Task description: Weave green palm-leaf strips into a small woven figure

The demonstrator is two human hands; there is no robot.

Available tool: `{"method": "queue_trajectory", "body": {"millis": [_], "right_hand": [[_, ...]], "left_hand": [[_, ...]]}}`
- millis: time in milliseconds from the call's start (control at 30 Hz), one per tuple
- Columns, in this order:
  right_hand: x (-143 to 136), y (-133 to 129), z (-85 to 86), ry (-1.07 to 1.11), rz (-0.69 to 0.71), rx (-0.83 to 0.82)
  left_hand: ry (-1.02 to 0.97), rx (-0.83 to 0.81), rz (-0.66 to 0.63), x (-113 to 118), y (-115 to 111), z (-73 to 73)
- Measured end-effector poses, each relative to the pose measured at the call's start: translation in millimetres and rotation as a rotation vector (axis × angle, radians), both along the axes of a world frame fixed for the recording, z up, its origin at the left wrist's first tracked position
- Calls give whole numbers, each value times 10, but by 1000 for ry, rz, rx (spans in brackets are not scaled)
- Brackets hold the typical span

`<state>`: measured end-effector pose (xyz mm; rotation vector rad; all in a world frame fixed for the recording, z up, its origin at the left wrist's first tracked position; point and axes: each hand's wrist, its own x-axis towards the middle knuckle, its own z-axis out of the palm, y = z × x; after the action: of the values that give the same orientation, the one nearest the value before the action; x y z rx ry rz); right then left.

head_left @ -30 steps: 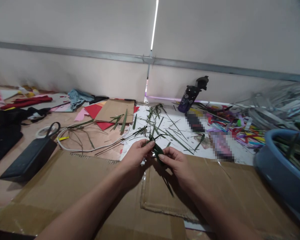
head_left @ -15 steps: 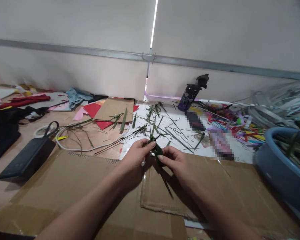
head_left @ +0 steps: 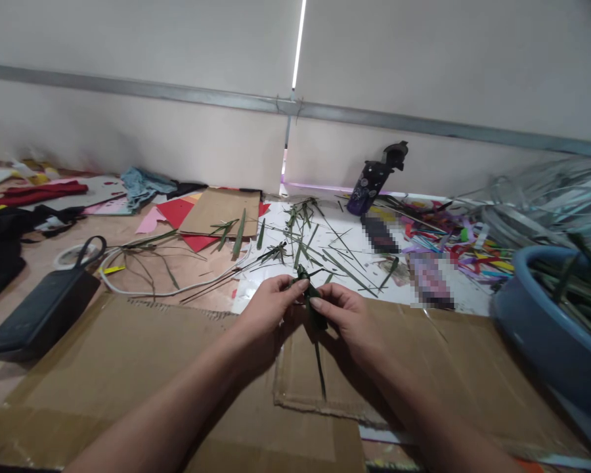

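A folded dark green leaf (head_left: pixel 317 320) is held between my two hands, with a knotted top and a thin strip hanging down over the cardboard. My left hand (head_left: pixel 274 303) pinches its upper part between thumb and fingers. Just to the right, my right hand (head_left: pixel 343 310) grips the leaf's side, thumb on top and fingers curled behind. The leaf's far side is hidden by my fingers. Behind my hands, cut leaf strips (head_left: pixel 345 266) lie scattered over a white sheet (head_left: pixel 280 220).
Cardboard (head_left: pixel 142 368) lies under my forearms. On the left are a black speaker-like box (head_left: pixel 42 309), a white cable (head_left: pixel 142 291) and a brown card (head_left: pixel 221 209). A dark bottle (head_left: pixel 367 187) stands behind, coloured strips (head_left: pixel 473 253) beyond, and a blue basin (head_left: pixel 536 315) of leaves at right.
The hanging strip has swung left and now points more nearly straight down. Both hands keep their hold on the leaf, and the view has shifted slightly.
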<state>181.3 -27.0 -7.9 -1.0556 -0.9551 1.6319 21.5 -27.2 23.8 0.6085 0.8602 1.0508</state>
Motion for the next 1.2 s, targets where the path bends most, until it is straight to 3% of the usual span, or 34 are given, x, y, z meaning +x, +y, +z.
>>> {"method": "queue_trajectory", "body": {"millis": [333, 1000, 1200], "right_hand": [[-34, 39, 8, -1, 30, 37], [-25, 39, -18, -27, 35, 45], [-30, 37, -3, -20, 0, 45]], "left_hand": [[-55, -19, 57, 49, 22, -63], [-69, -29, 20, 27, 103, -218], [-35, -39, -27, -17, 63, -98]]}}
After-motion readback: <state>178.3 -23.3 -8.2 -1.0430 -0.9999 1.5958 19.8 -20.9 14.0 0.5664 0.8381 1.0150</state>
